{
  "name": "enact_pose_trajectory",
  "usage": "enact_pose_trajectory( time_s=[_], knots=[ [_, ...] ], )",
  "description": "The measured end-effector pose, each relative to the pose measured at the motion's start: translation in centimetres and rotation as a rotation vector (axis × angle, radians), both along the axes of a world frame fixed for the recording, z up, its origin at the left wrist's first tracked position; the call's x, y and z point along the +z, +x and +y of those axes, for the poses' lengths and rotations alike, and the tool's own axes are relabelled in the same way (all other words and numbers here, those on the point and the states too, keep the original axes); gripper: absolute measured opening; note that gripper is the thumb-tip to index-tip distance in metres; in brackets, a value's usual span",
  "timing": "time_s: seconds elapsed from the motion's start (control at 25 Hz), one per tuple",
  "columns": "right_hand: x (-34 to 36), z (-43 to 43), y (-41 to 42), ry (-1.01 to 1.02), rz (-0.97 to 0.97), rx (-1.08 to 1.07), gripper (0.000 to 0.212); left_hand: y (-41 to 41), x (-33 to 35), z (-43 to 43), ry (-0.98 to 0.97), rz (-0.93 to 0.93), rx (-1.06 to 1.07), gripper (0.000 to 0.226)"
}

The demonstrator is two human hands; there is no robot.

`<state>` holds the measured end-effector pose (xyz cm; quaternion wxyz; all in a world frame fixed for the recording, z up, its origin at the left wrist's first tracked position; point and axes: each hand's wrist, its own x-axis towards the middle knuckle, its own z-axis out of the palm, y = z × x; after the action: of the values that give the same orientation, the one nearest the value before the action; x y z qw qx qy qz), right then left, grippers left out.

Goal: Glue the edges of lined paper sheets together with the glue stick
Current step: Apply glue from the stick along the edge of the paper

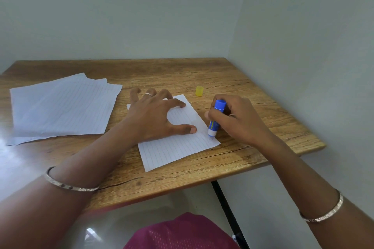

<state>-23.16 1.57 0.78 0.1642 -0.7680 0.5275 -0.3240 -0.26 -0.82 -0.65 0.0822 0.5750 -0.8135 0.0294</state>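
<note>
While the left hand (155, 115) lies flat with fingers spread on a single lined sheet (174, 147), pressing it to the wooden worktop (253, 143), the right hand (238, 117) is closed around a blue glue stick (217, 117). The stick is tilted, its blue base uppermost and its white tip touching the sheet's right edge, close to the near right corner. The left thumb rests just beside that tip, on the paper. The two hands are near each other but do not touch. A yellow cap (199, 91) stands by itself on the worktop, beyond the sheet and a little apart from the right hand. To the left, well apart from the single sheet, a loose pile of lined sheets (60, 107) lies fanned, its edges uneven. A ring (148, 94) shows on one left finger, and a thin bangle circles each forearm.
</note>
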Motion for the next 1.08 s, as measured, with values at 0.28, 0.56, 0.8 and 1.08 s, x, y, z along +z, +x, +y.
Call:
enact_pose_trajectory(
  time_s=[0.28, 0.56, 0.8, 1.08],
  knots=[
    [-0.3, 0.9, -0.2, -0.030, 0.064, -0.006, 0.021, -0.1, -0.1, 0.0, 0.004, -0.008, 0.023, 0.107],
    [0.0, 1.4, -0.2, -0.037, 0.058, -0.009, 0.022, -0.1, -0.3, -0.1, 0.001, -0.009, 0.026, 0.110],
    [0.3, 2.2, -0.7, -0.043, 0.025, -0.010, 0.021, 0.0, -0.3, 0.0, -0.018, 0.014, 0.026, 0.108],
    [0.5, 2.7, -1.0, -0.025, -0.161, -0.044, 0.022, -0.3, 0.1, 0.7, -0.047, -0.019, 0.040, 0.112]
  ],
)
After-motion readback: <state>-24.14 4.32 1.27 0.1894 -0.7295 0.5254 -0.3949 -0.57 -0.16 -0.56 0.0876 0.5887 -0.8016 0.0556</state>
